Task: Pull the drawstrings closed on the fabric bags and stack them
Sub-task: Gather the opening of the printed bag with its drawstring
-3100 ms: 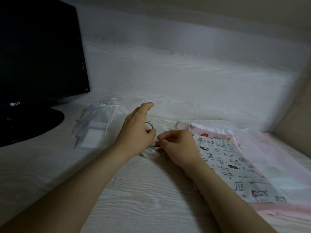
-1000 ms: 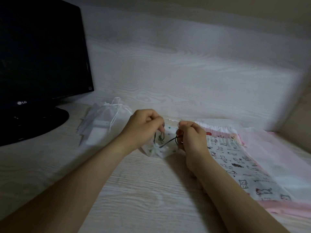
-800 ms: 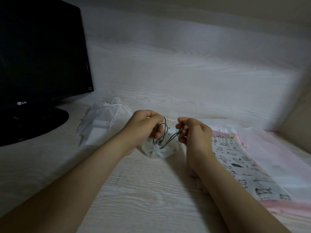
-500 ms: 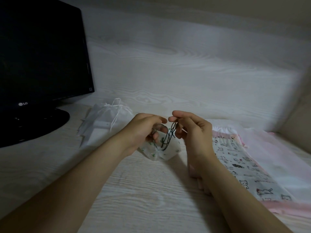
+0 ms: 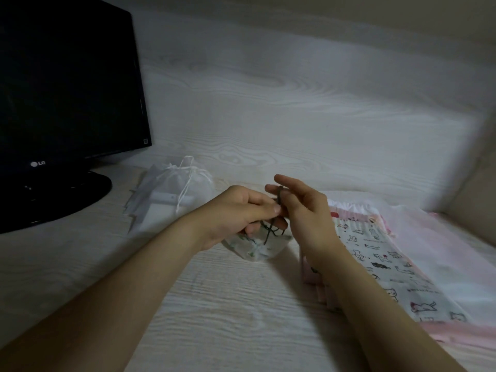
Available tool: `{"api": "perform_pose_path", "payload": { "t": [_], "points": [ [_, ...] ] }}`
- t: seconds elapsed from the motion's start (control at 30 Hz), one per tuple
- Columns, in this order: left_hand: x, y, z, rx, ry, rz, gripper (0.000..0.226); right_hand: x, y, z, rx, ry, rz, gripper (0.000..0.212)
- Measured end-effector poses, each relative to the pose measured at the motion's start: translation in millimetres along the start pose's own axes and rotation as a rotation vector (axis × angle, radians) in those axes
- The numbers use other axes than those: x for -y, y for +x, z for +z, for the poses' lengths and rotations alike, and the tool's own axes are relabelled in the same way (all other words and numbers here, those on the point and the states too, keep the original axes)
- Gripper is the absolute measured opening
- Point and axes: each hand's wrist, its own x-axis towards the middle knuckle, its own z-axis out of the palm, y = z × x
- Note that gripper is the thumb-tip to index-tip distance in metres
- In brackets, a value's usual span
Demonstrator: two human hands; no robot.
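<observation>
Pouch (image 5: 256, 249): small, white printed cloth, mouth puckered | dark cord (image 5: 279, 201): thin; pinched by left hand (image 5: 236, 212) and right hand (image 5: 304, 213)

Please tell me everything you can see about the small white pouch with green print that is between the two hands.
The small white fabric pouch with green print looks soft and thin. Its mouth looks gathered and puckered at the top. Thin dark drawstring cords rise from it. It seems to sit on the pale wood-grain table, just below both hands. The left hand grips the cords close above it; the right hand pinches them higher up.
</observation>
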Motion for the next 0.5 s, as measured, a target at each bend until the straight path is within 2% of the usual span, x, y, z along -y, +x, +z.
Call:
{"api": "perform_pose_path", "payload": {
  "t": [0.07,0.13,0.4,0.5],
  "points": [
    [1.2,1.6,0.0,-0.028,-0.05,-0.004,0.022,-1.6,-0.9,2.0,0.07,-0.018,0.049,0.034],
    [2.1,3.7,-0.8,-0.079,-0.125,-0.041,0.024,-3.1,-1.8,4.1,0.107,-0.061,0.022,0.034],
    [0.6,8.3,-4.5,-0.184,-0.157,-0.142,0.025,-3.0,-7.0,0.5,0.089,-0.497,-0.215,0.041],
    [1.2,10.1,-4.8,-0.202,-0.161,-0.158,0.036,-10.0,-2.8,-2.2,0.033,-0.68,-0.395,0.03]
  ]
}}
